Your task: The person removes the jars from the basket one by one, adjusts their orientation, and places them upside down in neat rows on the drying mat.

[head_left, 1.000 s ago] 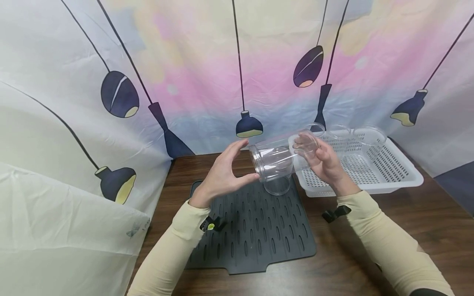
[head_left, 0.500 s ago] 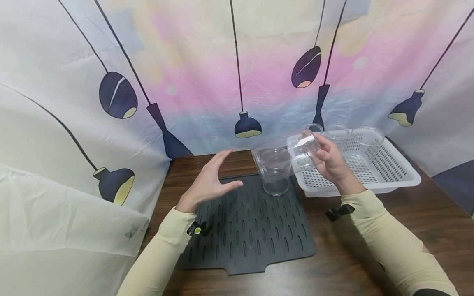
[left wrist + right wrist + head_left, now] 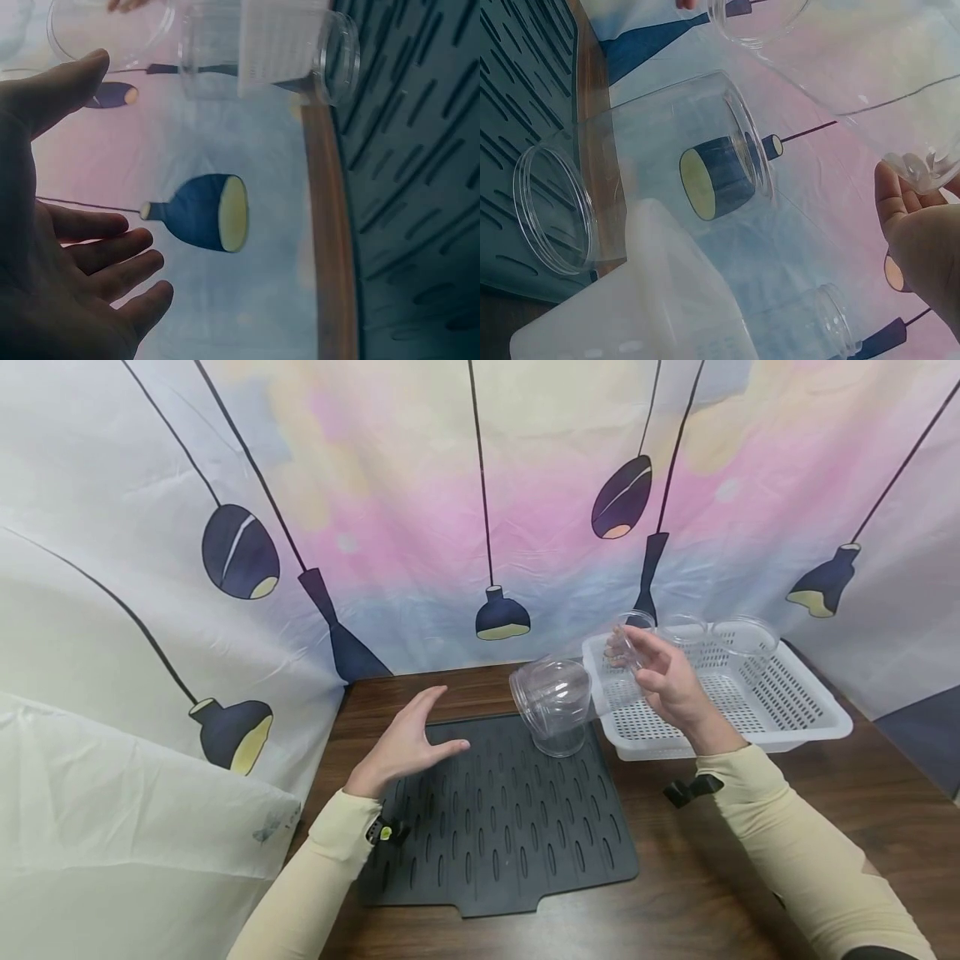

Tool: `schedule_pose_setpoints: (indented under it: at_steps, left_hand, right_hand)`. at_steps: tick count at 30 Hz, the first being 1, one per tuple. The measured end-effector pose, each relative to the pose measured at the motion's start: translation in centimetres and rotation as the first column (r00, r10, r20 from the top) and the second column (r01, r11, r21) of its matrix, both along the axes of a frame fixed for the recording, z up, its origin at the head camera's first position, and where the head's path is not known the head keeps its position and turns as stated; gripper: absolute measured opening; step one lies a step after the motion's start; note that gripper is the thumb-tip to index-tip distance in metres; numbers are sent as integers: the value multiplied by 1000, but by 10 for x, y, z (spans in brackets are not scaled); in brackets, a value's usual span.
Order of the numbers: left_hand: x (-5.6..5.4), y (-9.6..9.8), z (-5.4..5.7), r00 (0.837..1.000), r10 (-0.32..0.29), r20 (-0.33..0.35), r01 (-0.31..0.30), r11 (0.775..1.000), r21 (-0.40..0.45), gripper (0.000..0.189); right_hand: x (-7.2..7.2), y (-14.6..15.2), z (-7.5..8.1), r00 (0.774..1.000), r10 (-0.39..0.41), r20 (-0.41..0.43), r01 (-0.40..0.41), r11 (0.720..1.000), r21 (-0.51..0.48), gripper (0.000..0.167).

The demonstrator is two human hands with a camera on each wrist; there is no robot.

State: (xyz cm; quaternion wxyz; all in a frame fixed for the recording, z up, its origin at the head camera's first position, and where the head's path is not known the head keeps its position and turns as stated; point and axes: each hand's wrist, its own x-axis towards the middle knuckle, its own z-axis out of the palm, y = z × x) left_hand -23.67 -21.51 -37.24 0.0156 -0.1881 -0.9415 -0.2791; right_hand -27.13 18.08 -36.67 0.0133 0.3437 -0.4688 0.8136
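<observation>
A large clear jar (image 3: 606, 681) lies tilted in the air, gripped near its base by my right hand (image 3: 667, 685); its mouth faces left. Behind it, another clear jar (image 3: 561, 742) stands on the dark grey ribbed mat (image 3: 495, 827) at the back right corner. Their outlines overlap in the head view, but the right wrist view parts the standing jar (image 3: 652, 165) from the held jar (image 3: 840, 82). My left hand (image 3: 401, 739) hovers over the mat's left side, thumb and fingers spread and touching nothing; the left wrist view shows the left hand (image 3: 82, 247) with fingers relaxed.
A white perforated basket (image 3: 817, 718) sits on the brown wooden table (image 3: 697, 860) to the right of the mat. Several clear jars (image 3: 742, 639) show at its back edge. A printed cloth (image 3: 420, 527) hangs behind the table.
My left hand has come off the held jar's rim and moved left and slightly down. The right hand keeps its grip, and the jar's mouth has turned more toward the head camera.
</observation>
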Motion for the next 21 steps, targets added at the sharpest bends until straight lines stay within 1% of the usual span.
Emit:
schedule_pose_setpoints:
  at_steps: [4, 8, 15, 18, 21]
  left_hand:
    - [-1, -7, -8, 1000, 0, 5, 0, 1000, -31, 99]
    - [-1, -12, -15, 1000, 3, 19, -2, 998, -56, 100]
    - [-1, -22, -31, 997, -2, 73, 9, 995, -102, 105]
    - [-1, -27, -38, 996, -4, 90, 15, 993, -116, 105]
    - [-1, -30, -45, 995, -3, 102, 17, 990, -137, 104]
  right_hand:
    - [1, 1, 1, 999, -36, -25, 37, 998, 49, 61]
    - [1, 2, 2, 996, -73, -58, 79, 990, 113, 68]
    - [2, 3, 8, 993, -80, -89, 96, 976, 193, 76]
    - [3, 3, 10, 991, -88, -103, 110, 965, 237, 76]
    - [4, 3, 12, 988, -105, -112, 134, 946, 295, 75]
